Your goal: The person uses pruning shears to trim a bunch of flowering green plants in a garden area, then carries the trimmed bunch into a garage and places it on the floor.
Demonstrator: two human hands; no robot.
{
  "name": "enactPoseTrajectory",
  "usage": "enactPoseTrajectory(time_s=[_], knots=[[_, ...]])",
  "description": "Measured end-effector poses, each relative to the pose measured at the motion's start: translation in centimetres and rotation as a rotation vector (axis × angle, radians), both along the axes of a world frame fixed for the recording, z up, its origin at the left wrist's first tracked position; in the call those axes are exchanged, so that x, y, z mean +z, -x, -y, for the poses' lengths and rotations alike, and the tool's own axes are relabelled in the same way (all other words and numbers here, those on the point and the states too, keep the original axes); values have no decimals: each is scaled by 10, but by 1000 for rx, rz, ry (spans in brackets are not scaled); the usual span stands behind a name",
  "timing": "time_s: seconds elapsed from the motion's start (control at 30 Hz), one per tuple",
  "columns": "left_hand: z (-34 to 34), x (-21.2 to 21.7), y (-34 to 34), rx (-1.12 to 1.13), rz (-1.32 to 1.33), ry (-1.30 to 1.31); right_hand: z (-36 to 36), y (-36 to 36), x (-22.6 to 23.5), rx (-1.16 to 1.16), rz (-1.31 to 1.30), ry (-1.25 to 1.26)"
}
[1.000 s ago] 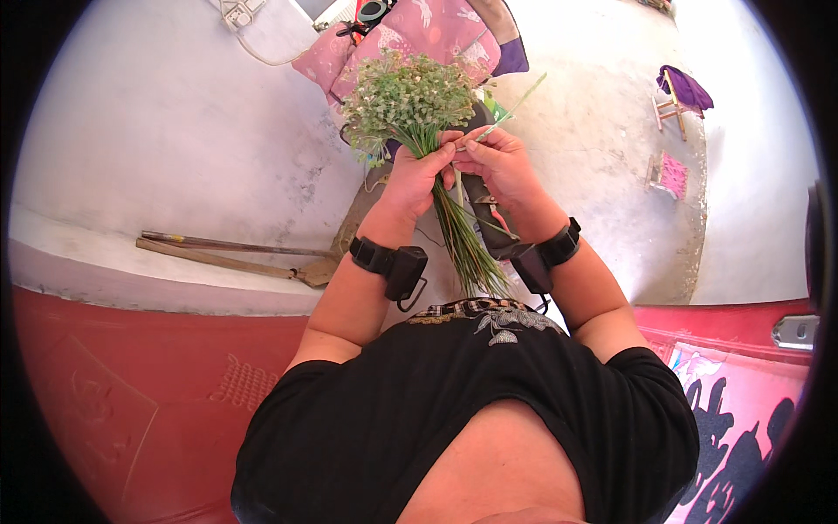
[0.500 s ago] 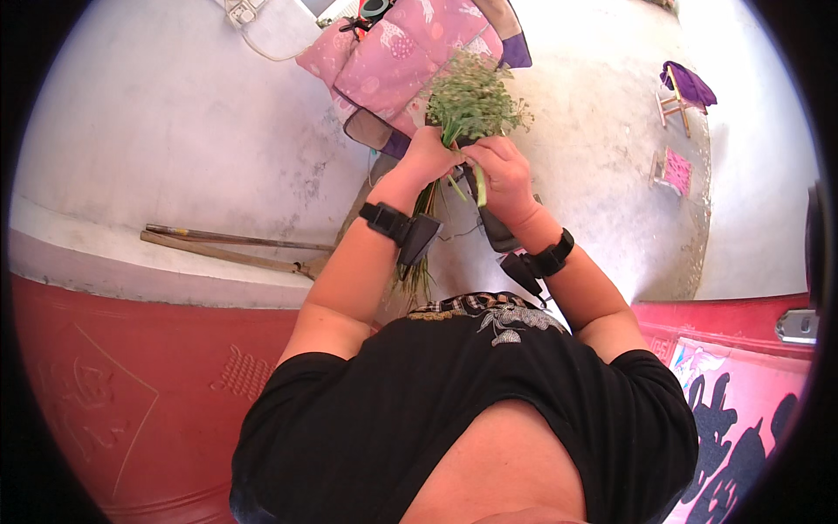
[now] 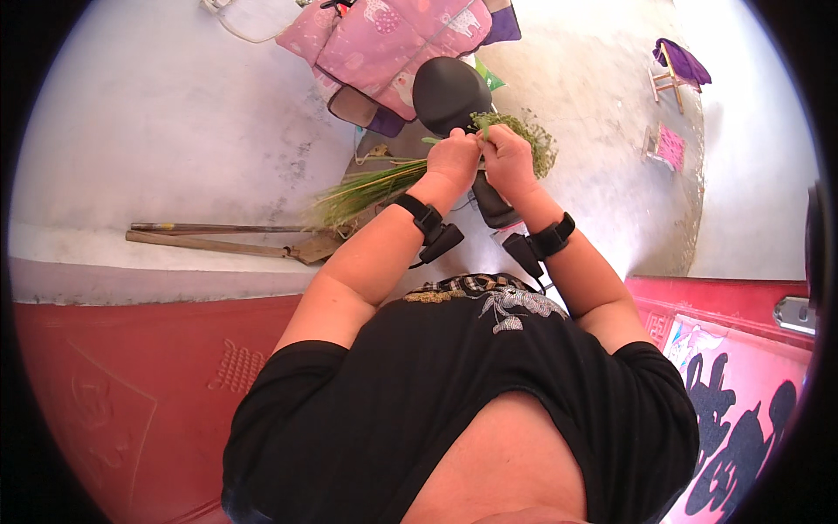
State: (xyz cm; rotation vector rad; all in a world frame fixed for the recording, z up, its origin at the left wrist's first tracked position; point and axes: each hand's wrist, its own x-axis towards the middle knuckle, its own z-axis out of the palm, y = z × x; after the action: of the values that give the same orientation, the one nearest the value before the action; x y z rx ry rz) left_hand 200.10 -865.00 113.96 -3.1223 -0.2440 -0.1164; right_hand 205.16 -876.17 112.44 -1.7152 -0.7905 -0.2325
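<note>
In front of my body, a bunch of green stalks (image 3: 371,189) lies crosswise, its thin stem ends fanned to the left and its small seedy flower heads (image 3: 534,147) to the right. My left hand (image 3: 455,160) is wrapped closed around the middle of the bunch. Close beside it, my right hand (image 3: 509,159) is closed in a pinch on a green stem strip (image 3: 483,133) at the bunch. Another short green end pokes out left of my left fingers. My hands hide the spot where strip and bunch meet. Both wrists wear black straps with black devices.
Beyond my hands stands a scooter-like seat (image 3: 451,94) in black, with a pink quilted cover (image 3: 393,48) behind it. Long wooden handles (image 3: 209,240) lie at the left. Far right are a folding stool with purple cloth (image 3: 683,63) and a pink-topped stool (image 3: 670,148). Red doors flank me.
The bunch has turned from upright, heads away from me, to crosswise with heads right and stems left. My hands stay close together, shifted slightly right, and the black seat has come into view.
</note>
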Motion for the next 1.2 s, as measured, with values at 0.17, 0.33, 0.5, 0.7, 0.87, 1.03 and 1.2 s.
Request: enactPoseTrajectory(time_s=[0.17, 0.33, 0.5, 0.7, 0.87, 1.03, 1.2], knots=[[14, -9, 4, -115, 112, 37, 6, -9, -15, -46, -184, 128], [8, -32, 9, -129, 83, 194, 8, -6, -25, -73, -219, 274], [-4, -58, 16, -113, 66, 477, -1, 6, -39, -167, 13, 531], [-12, -90, 17, -175, -47, 692, -9, 13, -72, -212, 93, 660], [-10, -131, -1, -190, -60, 763, -4, -3, -110, -271, -10, 613], [1, -166, -50, -122, -100, 635, 3, -53, -138, -253, -198, 552], [30, -196, -114, -14, 20, 595, 12, -113, -169, -217, -251, 449]])
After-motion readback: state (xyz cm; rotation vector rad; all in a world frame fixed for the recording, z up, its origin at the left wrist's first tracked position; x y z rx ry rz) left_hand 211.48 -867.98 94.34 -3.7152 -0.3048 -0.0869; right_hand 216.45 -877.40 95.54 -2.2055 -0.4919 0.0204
